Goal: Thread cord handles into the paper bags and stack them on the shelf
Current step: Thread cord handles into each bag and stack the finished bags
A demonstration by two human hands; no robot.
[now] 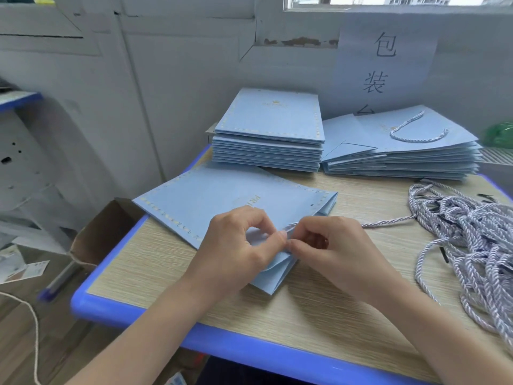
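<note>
Here, threading cord point(388, 224) into flat bag point(222, 198) at frame centre.
Both left hand point(238, 245) and right hand point(330, 245) pinching at bag's near edge; cord trailing rightward toward pile of cords point(466, 234), nearer right hand.

A small packaging workshop, seen at a single packing station: a wood-grain table point(319, 309) with a blue plastic edge pushed against a scuffed white panel wall. Taped to the wall behind the table, a paper sign point(385, 65) carries Chinese characters for packing. On the table's far side sit two stacks of flat light-blue paper bags point(270, 129), the right-hand stack point(410, 151) already fitted with cord handles. A heap of twisted cords point(469, 240) covers the table's right end. An open cardboard box point(102, 234) stands on the floor off the table's left edge.
</note>
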